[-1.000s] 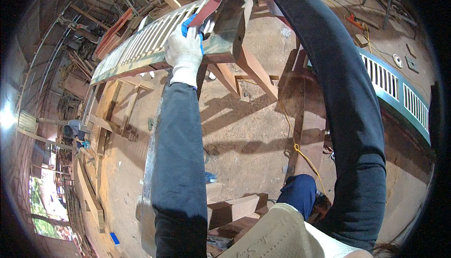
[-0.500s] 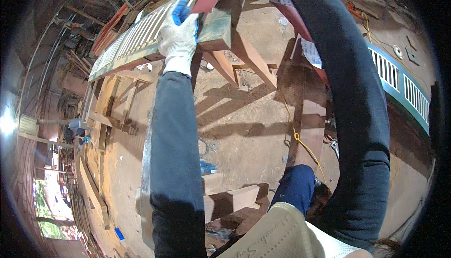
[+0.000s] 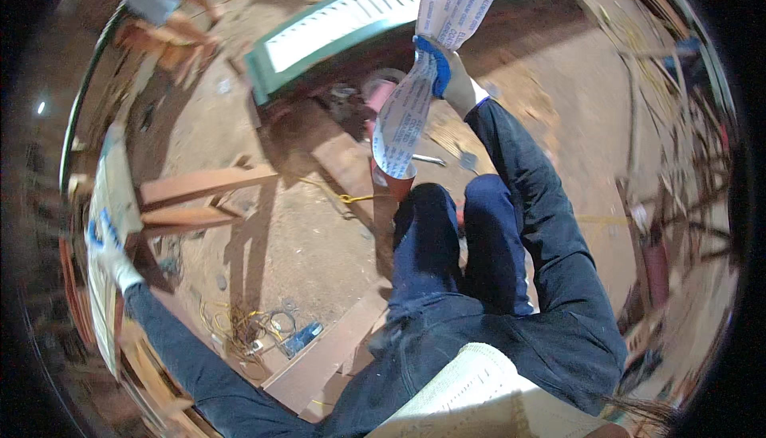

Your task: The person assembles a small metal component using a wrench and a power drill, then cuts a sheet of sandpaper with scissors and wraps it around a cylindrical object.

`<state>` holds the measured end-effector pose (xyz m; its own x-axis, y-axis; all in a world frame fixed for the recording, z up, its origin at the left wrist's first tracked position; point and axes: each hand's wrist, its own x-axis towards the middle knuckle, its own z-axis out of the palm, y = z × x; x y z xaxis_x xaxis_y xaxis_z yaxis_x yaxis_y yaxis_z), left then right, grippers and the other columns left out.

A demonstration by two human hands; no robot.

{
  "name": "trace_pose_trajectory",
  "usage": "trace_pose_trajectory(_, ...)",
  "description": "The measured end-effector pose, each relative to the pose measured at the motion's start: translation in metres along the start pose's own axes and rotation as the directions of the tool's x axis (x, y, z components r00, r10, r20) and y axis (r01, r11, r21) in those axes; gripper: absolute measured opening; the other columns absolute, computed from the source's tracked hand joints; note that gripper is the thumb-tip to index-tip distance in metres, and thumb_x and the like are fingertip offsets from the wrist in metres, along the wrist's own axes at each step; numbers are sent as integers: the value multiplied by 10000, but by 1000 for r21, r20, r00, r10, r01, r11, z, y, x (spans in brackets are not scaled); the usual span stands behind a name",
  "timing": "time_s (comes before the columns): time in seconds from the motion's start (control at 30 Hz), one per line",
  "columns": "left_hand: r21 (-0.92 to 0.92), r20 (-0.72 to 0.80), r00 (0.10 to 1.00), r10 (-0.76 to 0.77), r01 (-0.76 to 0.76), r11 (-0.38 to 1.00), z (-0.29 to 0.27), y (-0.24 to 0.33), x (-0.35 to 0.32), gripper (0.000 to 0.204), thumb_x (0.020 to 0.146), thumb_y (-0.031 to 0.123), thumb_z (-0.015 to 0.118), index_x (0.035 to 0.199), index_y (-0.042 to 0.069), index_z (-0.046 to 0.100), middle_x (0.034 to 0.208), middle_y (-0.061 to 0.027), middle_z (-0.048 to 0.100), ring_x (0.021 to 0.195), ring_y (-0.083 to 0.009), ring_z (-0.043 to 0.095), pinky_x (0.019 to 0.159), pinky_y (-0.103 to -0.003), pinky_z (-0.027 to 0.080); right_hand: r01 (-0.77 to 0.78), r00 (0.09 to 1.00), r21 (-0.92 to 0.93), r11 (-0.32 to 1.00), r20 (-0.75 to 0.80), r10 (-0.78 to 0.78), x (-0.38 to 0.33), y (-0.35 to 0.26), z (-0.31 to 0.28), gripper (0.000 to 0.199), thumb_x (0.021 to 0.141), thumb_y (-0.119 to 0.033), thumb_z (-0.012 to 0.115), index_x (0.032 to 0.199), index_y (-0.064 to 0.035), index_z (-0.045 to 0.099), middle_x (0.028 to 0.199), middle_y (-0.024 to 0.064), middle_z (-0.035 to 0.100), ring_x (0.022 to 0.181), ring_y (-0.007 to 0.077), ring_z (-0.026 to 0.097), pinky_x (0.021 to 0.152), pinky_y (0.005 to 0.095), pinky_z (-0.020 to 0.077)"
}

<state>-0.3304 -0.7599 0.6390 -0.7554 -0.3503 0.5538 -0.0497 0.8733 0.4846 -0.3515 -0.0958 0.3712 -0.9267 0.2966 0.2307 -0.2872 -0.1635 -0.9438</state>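
My right hand [image 3: 453,80], in a white glove with blue palm and fingers, is closed round a long sandpaper strip [image 3: 404,123]. The strip's pale printed back shows; one part rises above the hand and another hangs curling toward my knees. At the far left, my left hand [image 3: 113,259], gloved alike, lies with fingers stretched on a slatted wooden panel [image 3: 120,179]. Wooden trestle legs [image 3: 199,187] stand beside that panel. Beyond my right hand, a green-framed louvred shutter [image 3: 275,77] lies across the far side.
Loops of cable [image 3: 243,333] and a blue tool [image 3: 303,337] lie on the floor near a wooden board [image 3: 335,354]. A yellow cord [image 3: 347,198] crosses the ground before my knees. Another person [image 3: 155,7] is at the far left. Timber [image 3: 654,266] stands at the right.
My view has swung to the right. My right hand, out of sight before, now shows with the sandpaper strip drawn away from the panel. My left hand stays at the panel, its fingers stretched.
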Motion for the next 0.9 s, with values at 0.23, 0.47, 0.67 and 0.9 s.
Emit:
trace_pose_trajectory(0.23,355,-729,466,502,-370,858,69,152,-110,498,802,520,616,984,58,641,937,-187,642,984,-354,571,839,-446,480,-86,875,669,739,-304,377,-80,-39,-113,228,802,-206,731,996,-115,654,908,-6,642,792,100,602,703,260,493)
trace_pose_trajectory(0.47,-852,512,363,778,331,406,282,463,-411,314,837,246,653,1066,30,645,946,-99,674,874,-183,617,807,-310,487,-91,919,731,676,-200,340,-170,-71,-151,297,898,-235,617,1154,-86,595,1028,19,651,940,134,616,855,289,492)
trace_pose_trajectory(0.67,-658,651,46,758,533,533,321,481,-522,284,811,178,695,1031,-1,667,954,-70,690,836,-115,620,779,-259,484,-111,925,729,675,-172,338,-249,-44,-222,357,953,-276,533,1253,-82,526,1159,12,601,1069,139,569,932,297,463)
trace_pose_trajectory(0.9,-611,724,-203,659,255,749,388,456,-607,280,845,218,650,1029,7,663,908,-18,664,821,-84,586,762,-233,468,38,879,778,627,-325,350,-323,61,-253,371,940,-243,563,1269,-75,522,1189,34,596,1091,151,561,956,324,445)
